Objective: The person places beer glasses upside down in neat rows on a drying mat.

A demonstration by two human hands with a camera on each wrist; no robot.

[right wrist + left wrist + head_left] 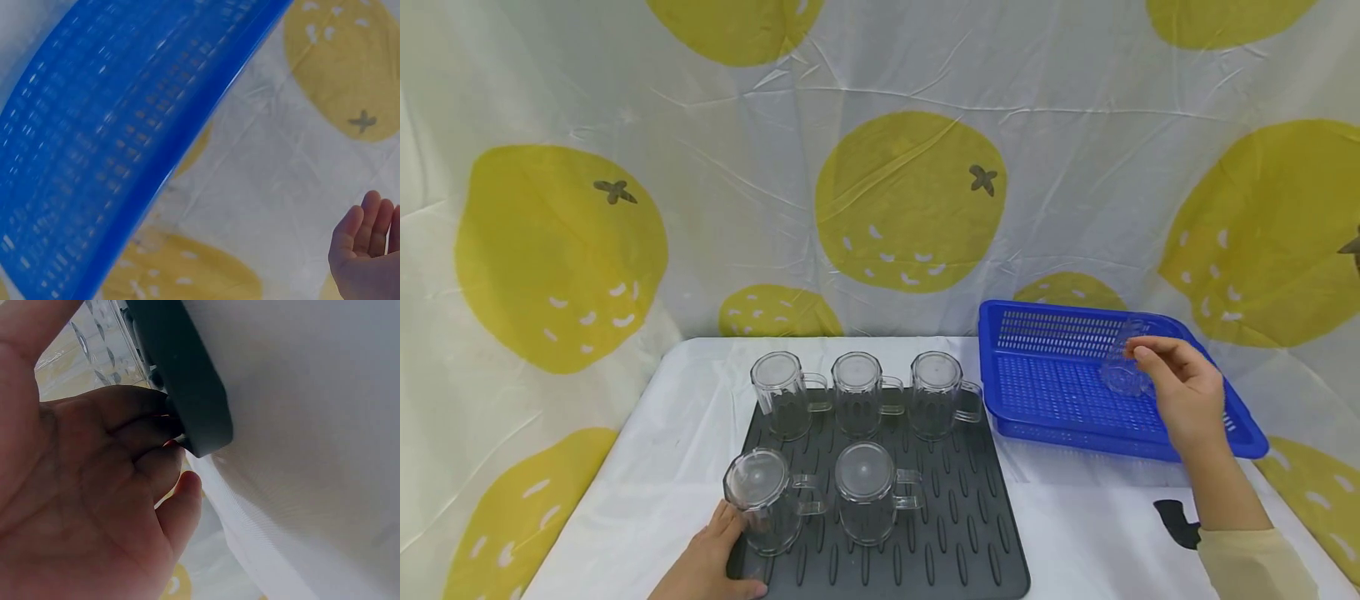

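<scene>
My left hand [703, 558] rests at the left edge of a dark grey ridged drying mat [951, 542]. Its fingers touch the mat edge [187, 387], beside the front-left glass mug [765, 500]. Another upside-down glass mug [867, 493] stands to its right, handle pointing right. Behind them, three more glass mugs [859, 396] stand bottoms up in a row. Over the blue basket [1097, 437], my right hand [1187, 392] is beside a clear glass mug [1123, 371] inside it. In the right wrist view the right hand [365, 250] has loosely extended fingers and shows nothing held.
A white cloth [677, 425] covers the table. Behind it hangs a pale curtain [737, 208] printed with yellow lemons. The basket stands right of the mat, close to its back corner. A black piece [1177, 523] shows beside my right sleeve.
</scene>
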